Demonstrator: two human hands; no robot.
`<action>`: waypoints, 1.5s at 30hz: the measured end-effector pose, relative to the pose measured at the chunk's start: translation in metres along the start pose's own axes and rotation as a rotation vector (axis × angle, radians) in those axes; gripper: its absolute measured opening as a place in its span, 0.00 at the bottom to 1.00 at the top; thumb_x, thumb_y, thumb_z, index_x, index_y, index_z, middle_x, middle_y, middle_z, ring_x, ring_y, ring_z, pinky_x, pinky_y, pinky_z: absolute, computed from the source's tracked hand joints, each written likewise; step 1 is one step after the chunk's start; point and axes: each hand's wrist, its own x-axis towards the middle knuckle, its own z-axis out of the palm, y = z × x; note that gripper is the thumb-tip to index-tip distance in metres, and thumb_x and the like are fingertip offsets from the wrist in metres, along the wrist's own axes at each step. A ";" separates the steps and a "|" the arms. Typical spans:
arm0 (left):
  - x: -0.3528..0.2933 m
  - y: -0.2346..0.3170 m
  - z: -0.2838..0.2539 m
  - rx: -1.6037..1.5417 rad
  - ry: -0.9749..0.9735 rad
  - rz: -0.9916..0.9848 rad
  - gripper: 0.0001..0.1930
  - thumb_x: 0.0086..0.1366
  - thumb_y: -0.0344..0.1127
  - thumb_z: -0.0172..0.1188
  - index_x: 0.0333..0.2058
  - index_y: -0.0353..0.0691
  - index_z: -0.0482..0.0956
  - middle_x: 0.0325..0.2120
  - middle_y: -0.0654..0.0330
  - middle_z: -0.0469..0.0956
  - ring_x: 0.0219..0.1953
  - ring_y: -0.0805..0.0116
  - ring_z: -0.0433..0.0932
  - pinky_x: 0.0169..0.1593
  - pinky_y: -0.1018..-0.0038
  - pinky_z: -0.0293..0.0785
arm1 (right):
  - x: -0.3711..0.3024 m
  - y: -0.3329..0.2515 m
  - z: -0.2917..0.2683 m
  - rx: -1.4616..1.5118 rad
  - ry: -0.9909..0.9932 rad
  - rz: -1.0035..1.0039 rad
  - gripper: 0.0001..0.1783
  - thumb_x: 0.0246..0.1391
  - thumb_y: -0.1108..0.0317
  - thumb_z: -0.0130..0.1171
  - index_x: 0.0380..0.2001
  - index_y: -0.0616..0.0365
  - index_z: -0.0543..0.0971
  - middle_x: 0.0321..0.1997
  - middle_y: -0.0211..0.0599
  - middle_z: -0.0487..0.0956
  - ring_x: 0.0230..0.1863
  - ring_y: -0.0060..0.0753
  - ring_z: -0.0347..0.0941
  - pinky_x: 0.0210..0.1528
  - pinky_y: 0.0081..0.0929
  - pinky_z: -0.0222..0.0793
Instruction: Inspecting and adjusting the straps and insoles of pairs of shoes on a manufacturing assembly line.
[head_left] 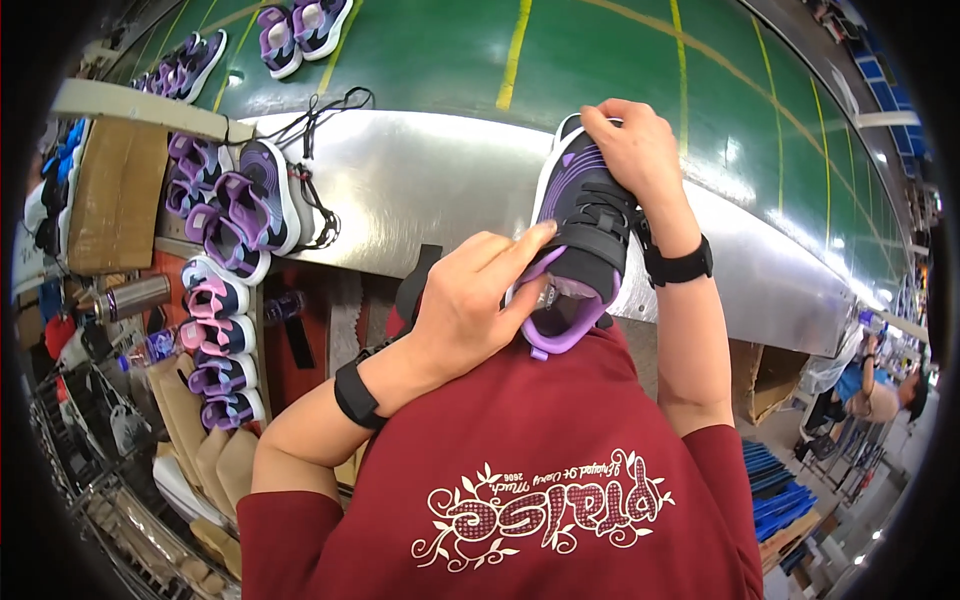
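The person held a black-and-purple shoe above the metal table edge, right hand clasping its toe, left hand gripping its heel side. A cardboard box sat left, beside rows of purple shoes.

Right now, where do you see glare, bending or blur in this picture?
Head view: bright glare on the metal table and the green belt; straight edges bend toward the dark round rim; the purple shoe in both hands is sharp; the far right corner looks soft.
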 end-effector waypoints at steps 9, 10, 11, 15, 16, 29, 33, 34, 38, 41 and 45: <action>0.018 -0.052 0.026 -0.309 0.258 -0.408 0.26 0.57 0.24 0.59 0.56 0.32 0.68 0.27 0.58 0.80 0.28 0.74 0.78 0.36 0.77 0.75 | 0.001 0.075 0.044 0.561 0.084 -0.105 0.19 0.58 0.57 0.51 0.41 0.62 0.78 0.40 0.49 0.80 0.45 0.47 0.75 0.48 0.31 0.68; 0.020 -0.067 0.034 -0.303 0.263 -0.409 0.26 0.57 0.24 0.59 0.56 0.32 0.68 0.27 0.58 0.80 0.28 0.74 0.78 0.36 0.77 0.75 | -0.008 0.077 0.047 0.566 0.081 -0.111 0.19 0.58 0.57 0.51 0.41 0.62 0.78 0.40 0.49 0.80 0.45 0.47 0.75 0.48 0.31 0.68; 0.021 -0.084 0.044 -0.247 0.306 -0.417 0.24 0.57 0.25 0.59 0.54 0.32 0.70 0.26 0.55 0.80 0.27 0.71 0.79 0.34 0.76 0.76 | -0.024 0.079 0.049 0.611 0.074 -0.049 0.18 0.56 0.58 0.53 0.42 0.61 0.77 0.40 0.48 0.79 0.45 0.46 0.75 0.48 0.32 0.67; 0.022 -0.117 0.083 0.026 0.106 -0.416 0.22 0.54 0.35 0.61 0.48 0.36 0.74 0.29 0.52 0.77 0.29 0.58 0.79 0.36 0.65 0.75 | -0.055 0.086 0.070 0.321 0.119 -0.376 0.25 0.46 0.63 0.63 0.48 0.60 0.74 0.46 0.47 0.75 0.49 0.48 0.70 0.52 0.38 0.65; 0.023 -0.115 0.088 0.024 0.009 -0.441 0.22 0.53 0.36 0.61 0.47 0.37 0.74 0.31 0.52 0.77 0.32 0.56 0.78 0.39 0.65 0.74 | -0.058 0.083 0.074 0.232 0.126 -0.414 0.29 0.42 0.64 0.65 0.49 0.61 0.73 0.49 0.46 0.74 0.52 0.47 0.69 0.55 0.39 0.63; 0.052 -0.122 0.075 0.247 0.088 0.242 0.12 0.43 0.26 0.63 0.32 0.38 0.80 0.23 0.61 0.74 0.28 0.61 0.72 0.31 0.69 0.70 | -0.028 0.065 0.110 -0.054 0.152 -0.571 0.30 0.27 0.67 0.71 0.40 0.60 0.74 0.41 0.40 0.77 0.42 0.38 0.74 0.42 0.31 0.68; 0.046 -0.114 0.079 0.265 0.134 0.227 0.10 0.44 0.26 0.63 0.30 0.38 0.80 0.22 0.60 0.74 0.27 0.61 0.72 0.30 0.68 0.69 | -0.035 0.062 0.114 -0.071 0.228 -0.604 0.18 0.35 0.68 0.65 0.31 0.58 0.72 0.35 0.39 0.77 0.36 0.38 0.74 0.36 0.32 0.68; 0.048 -0.113 0.079 0.296 0.121 0.227 0.10 0.45 0.26 0.63 0.30 0.38 0.80 0.22 0.60 0.74 0.27 0.61 0.72 0.30 0.69 0.69 | -0.033 0.065 0.117 -0.108 0.274 -0.611 0.14 0.37 0.68 0.63 0.29 0.57 0.71 0.33 0.39 0.76 0.34 0.37 0.74 0.35 0.32 0.68; 0.046 -0.107 0.079 0.329 0.081 0.265 0.11 0.46 0.25 0.63 0.32 0.38 0.80 0.24 0.59 0.75 0.28 0.59 0.72 0.32 0.67 0.69 | -0.039 0.067 0.111 -0.051 0.059 -0.518 0.27 0.31 0.66 0.68 0.40 0.58 0.72 0.40 0.41 0.75 0.43 0.42 0.72 0.45 0.35 0.66; 0.038 -0.103 0.080 0.332 0.100 0.251 0.14 0.49 0.27 0.64 0.38 0.38 0.80 0.27 0.56 0.75 0.30 0.57 0.72 0.34 0.67 0.70 | -0.053 0.067 0.079 0.191 0.232 -0.671 0.24 0.37 0.65 0.66 0.41 0.57 0.73 0.45 0.42 0.74 0.48 0.44 0.69 0.51 0.38 0.64; 0.017 -0.078 0.078 0.315 -0.186 0.115 0.27 0.50 0.40 0.68 0.50 0.42 0.75 0.30 0.54 0.74 0.34 0.55 0.73 0.38 0.65 0.70 | -0.050 0.144 0.053 0.207 0.444 -0.405 0.19 0.46 0.67 0.61 0.43 0.58 0.73 0.50 0.45 0.72 0.52 0.47 0.66 0.57 0.41 0.60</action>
